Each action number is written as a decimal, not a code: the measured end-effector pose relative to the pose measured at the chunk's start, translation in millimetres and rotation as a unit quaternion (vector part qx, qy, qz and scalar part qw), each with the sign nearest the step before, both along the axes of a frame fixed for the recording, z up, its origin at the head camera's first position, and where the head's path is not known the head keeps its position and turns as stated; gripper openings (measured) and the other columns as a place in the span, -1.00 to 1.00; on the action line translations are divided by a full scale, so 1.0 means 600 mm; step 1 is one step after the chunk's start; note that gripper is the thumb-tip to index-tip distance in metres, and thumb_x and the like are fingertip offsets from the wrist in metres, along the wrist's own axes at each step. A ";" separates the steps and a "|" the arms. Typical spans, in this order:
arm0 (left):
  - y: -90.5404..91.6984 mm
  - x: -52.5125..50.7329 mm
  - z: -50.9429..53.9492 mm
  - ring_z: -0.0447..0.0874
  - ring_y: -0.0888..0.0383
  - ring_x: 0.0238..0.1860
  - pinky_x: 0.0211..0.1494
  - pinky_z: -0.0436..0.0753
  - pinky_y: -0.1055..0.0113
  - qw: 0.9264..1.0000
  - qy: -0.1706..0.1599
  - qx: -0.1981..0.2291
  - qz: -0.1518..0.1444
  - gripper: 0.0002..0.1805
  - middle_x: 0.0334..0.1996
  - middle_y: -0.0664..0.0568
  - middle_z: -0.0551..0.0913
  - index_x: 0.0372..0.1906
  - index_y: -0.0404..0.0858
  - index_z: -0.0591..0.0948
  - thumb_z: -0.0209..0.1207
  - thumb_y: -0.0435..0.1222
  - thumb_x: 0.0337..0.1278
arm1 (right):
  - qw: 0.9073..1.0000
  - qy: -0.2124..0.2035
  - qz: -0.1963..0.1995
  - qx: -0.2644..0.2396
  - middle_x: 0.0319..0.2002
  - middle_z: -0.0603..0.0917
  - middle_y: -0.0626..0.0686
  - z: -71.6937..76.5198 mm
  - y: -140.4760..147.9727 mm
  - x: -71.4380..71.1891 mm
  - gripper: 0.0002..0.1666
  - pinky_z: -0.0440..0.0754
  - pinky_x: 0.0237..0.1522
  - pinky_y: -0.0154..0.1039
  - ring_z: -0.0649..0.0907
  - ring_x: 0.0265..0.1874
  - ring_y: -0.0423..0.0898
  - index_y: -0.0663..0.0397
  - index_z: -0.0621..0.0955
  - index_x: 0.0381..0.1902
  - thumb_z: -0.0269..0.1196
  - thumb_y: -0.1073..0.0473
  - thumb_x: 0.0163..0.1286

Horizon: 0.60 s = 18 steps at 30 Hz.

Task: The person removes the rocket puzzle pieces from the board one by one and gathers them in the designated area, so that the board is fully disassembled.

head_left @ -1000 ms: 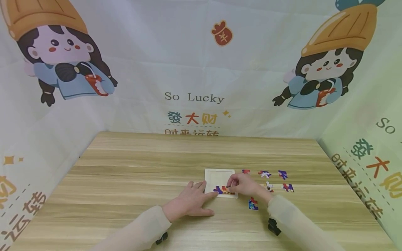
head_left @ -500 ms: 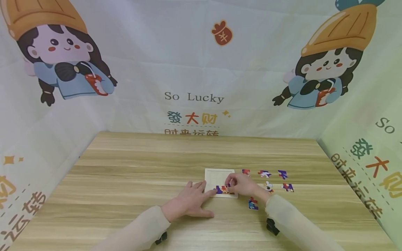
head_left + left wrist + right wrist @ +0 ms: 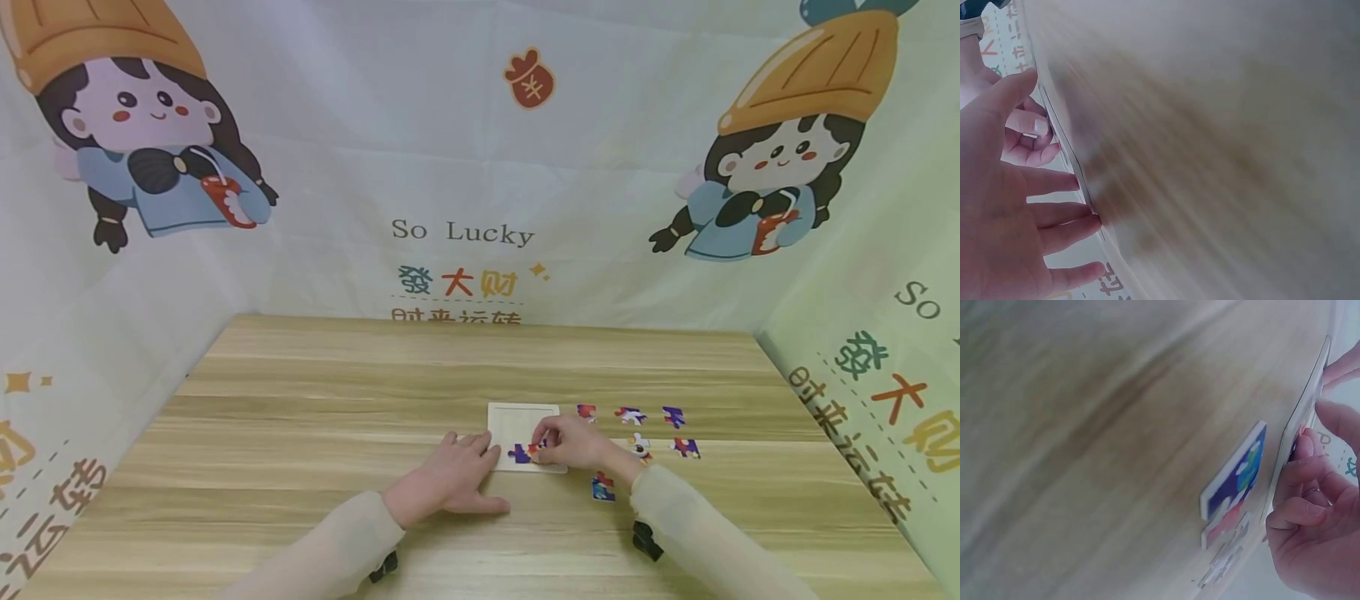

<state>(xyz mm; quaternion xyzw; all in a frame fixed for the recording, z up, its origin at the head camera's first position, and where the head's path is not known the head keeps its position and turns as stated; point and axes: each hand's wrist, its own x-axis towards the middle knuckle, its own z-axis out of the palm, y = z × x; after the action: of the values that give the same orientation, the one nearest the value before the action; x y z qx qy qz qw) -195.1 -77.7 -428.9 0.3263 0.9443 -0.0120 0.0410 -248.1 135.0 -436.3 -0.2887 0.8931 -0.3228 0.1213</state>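
Observation:
A pale square puzzle tray (image 3: 510, 422) lies on the table, with a purple puzzle piece (image 3: 517, 454) and a red-and-yellow puzzle piece (image 3: 534, 451) along its near side. My right hand (image 3: 576, 442) reaches over the tray's right side and pinches the red-and-yellow piece, its other fingers curled. The fingers cover much of what lies beneath. My left hand (image 3: 457, 475) rests with spread, straight fingers at the tray's left edge, fingertips on the rim. From the left wrist view, the left hand (image 3: 1016, 206) is seen against the tray's side.
Several loose puzzle pieces lie right of the tray, among them a red one (image 3: 587, 412), a purple one (image 3: 673, 417), a white one (image 3: 640, 447) and a blue-and-red one (image 3: 603, 487) near the right forearm. A printed cloth (image 3: 337, 183) hangs behind the wooden table (image 3: 337, 367).
My right hand has shifted slightly left over the pieces in the tray. My left index finger has drawn back from the purple piece to the tray's left edge.

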 end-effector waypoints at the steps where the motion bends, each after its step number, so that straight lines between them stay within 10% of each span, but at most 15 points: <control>1: 0.000 0.000 0.001 0.25 -0.06 0.17 0.14 0.21 -0.05 1.000 0.000 0.002 -0.001 -0.09 0.19 -0.21 0.27 0.19 -0.29 0.34 -0.04 0.32 -0.13 | 1.000 -0.001 -0.002 0.005 -0.64 0.44 -0.12 0.001 -0.001 0.001 -0.82 0.34 -0.64 -0.39 0.39 -0.67 -0.26 0.12 0.54 -0.36 0.30 0.26 0.04; 18: -0.001 -0.002 0.001 0.31 -0.06 0.11 0.11 0.25 -0.04 1.000 0.012 0.017 -0.008 -0.14 0.13 -0.21 0.34 0.14 -0.30 0.39 0.00 0.29 -0.12 | 1.000 0.002 0.000 0.011 -0.62 0.42 -0.10 0.001 -0.006 0.000 -0.74 0.34 -0.60 -0.36 0.39 -0.64 -0.22 0.10 0.46 -0.41 0.33 0.29 -0.04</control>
<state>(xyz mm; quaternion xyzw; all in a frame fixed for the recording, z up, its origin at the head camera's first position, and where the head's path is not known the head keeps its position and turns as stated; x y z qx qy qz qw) -196.3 -78.3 -428.6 0.3347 0.9420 -0.0004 0.0246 -247.9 131.6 -435.6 -0.2880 0.8968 -0.3128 0.1225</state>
